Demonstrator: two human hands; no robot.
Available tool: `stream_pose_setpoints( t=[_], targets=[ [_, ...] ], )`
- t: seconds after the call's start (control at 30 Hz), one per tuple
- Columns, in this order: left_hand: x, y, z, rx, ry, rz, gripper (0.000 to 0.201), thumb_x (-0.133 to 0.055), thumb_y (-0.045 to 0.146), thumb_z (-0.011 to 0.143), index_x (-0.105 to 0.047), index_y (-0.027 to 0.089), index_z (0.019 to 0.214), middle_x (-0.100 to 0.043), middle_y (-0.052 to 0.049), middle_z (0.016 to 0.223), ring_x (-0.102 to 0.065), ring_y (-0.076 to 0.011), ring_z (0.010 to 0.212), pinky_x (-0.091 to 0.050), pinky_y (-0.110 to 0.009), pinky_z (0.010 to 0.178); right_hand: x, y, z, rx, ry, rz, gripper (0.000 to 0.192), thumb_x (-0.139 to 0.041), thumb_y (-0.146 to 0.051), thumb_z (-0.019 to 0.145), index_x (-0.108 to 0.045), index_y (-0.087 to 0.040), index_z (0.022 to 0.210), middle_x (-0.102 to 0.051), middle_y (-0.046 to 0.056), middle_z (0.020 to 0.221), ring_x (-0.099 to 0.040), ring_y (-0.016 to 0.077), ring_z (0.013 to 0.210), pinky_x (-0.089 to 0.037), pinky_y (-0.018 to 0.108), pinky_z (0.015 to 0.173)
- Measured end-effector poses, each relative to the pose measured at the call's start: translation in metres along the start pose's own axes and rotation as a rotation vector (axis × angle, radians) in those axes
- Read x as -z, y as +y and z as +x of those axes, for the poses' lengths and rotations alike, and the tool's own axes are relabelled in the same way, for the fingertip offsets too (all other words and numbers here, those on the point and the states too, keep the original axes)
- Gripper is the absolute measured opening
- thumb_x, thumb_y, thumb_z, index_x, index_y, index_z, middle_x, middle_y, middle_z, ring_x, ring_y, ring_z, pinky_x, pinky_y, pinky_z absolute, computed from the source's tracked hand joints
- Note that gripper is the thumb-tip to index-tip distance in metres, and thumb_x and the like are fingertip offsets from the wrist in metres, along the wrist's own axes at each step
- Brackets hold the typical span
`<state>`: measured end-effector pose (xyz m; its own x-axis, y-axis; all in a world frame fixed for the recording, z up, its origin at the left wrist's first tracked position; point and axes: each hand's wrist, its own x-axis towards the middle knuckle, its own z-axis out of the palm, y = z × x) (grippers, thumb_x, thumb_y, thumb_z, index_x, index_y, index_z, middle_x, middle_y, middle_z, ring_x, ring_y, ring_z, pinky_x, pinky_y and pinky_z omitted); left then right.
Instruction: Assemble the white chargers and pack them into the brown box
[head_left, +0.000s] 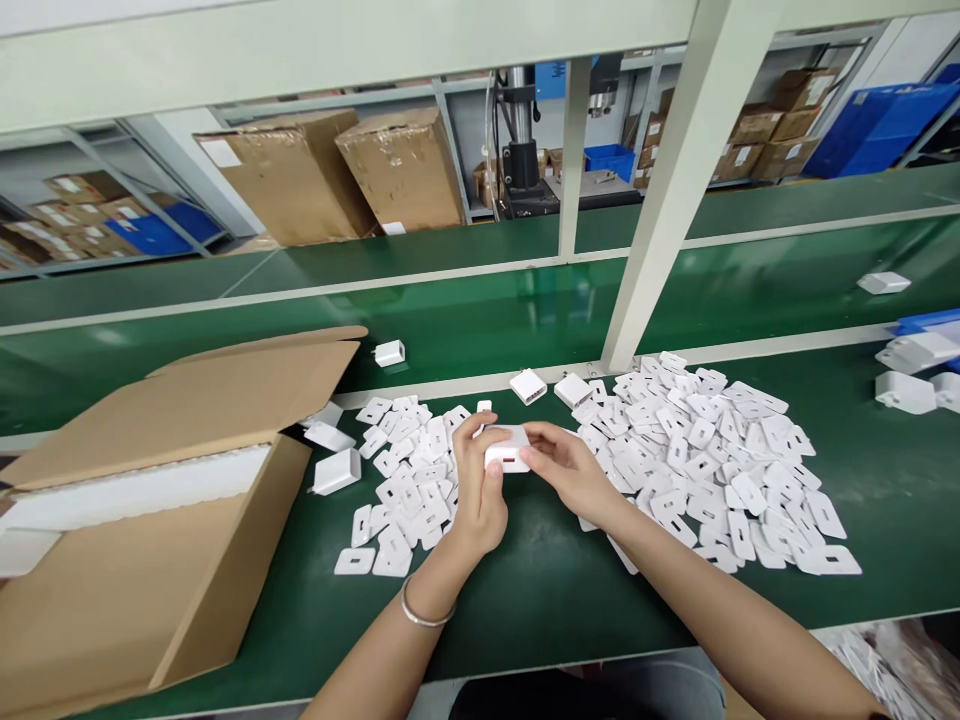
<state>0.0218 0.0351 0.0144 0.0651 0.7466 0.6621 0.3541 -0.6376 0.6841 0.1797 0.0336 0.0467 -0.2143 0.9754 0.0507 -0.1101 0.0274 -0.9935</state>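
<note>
In front of me runs a smooth, dark green surface (555, 610), and a pale, square-sided metal post (670, 200) stands at its far edge. Beyond, I see light glinting on a glossy green strip (480, 335), two tall brown cardboard cartons (405, 170), grey metal shelving (453, 150) and blue plastic bins (877, 125).

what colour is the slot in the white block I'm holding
The slot is red; see the head view.

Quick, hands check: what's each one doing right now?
Left hand: closed, holding the left side of a white USB charger.
Right hand: closed, fingers and thumb holding the same white USB charger's right side.
</note>
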Motion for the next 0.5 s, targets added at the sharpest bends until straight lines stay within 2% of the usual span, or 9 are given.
stream_pose_setpoints(
  t=[0.07, 0.13, 0.23, 0.33, 0.5],
  targets=[
    [0.004, -0.003, 0.003, 0.051, -0.061, 0.028, 0.049, -0.023, 0.053, 0.112, -0.058, 0.028, 0.136, -0.044, -0.012, 0.139, -0.047, -0.0283, 0.136, -0.042, -0.051, 0.115, 0.002, -0.001, -0.001, 0.055, 0.073, -0.078, 0.039, -0.073, -0.057, 0.090, -0.068, -0.023, 0.109, -0.071, 0.006, 0.106, -0.069, 0.0240, 0.101, -0.057, 0.041, 0.093],
    [0.007, -0.006, 0.005, 0.083, -0.131, 0.000, 0.055, -0.022, 0.058, 0.111, -0.057, 0.029, 0.142, -0.048, -0.012, 0.135, -0.052, -0.0279, 0.129, -0.046, -0.049, 0.110, 0.004, -0.005, -0.003, 0.136, 0.120, -0.204, 0.030, -0.071, -0.051, 0.093, -0.068, -0.023, 0.105, -0.068, 0.005, 0.103, -0.068, 0.0229, 0.096, -0.056, 0.040, 0.090],
    [0.008, -0.007, 0.008, 0.080, -0.210, -0.088, 0.047, -0.032, 0.053, 0.112, -0.056, 0.028, 0.143, -0.060, -0.011, 0.129, -0.060, -0.0259, 0.119, -0.050, -0.043, 0.102, 0.007, -0.010, -0.006, 0.254, 0.144, -0.381, 0.022, -0.068, -0.044, 0.096, -0.066, -0.024, 0.105, -0.065, 0.005, 0.100, -0.065, 0.0223, 0.093, -0.055, 0.040, 0.088],
    [0.007, -0.006, 0.009, 0.062, -0.184, -0.156, 0.039, -0.039, 0.048, 0.112, -0.060, 0.027, 0.136, -0.066, -0.010, 0.122, -0.064, -0.0242, 0.112, -0.052, -0.039, 0.096, 0.009, -0.012, -0.008, 0.310, 0.126, -0.468, 0.021, -0.065, -0.043, 0.099, -0.064, -0.024, 0.108, -0.064, 0.006, 0.101, -0.063, 0.0233, 0.094, -0.054, 0.041, 0.088],
    [0.004, -0.003, 0.008, 0.038, -0.122, -0.180, 0.039, -0.042, 0.052, 0.110, -0.063, 0.025, 0.130, -0.068, -0.009, 0.114, -0.066, -0.0230, 0.104, -0.053, -0.036, 0.089, 0.009, -0.009, -0.006, 0.304, 0.101, -0.464, 0.031, -0.073, -0.045, 0.095, -0.063, -0.024, 0.114, -0.065, 0.007, 0.106, -0.063, 0.0236, 0.096, -0.054, 0.040, 0.088]
  ],
)
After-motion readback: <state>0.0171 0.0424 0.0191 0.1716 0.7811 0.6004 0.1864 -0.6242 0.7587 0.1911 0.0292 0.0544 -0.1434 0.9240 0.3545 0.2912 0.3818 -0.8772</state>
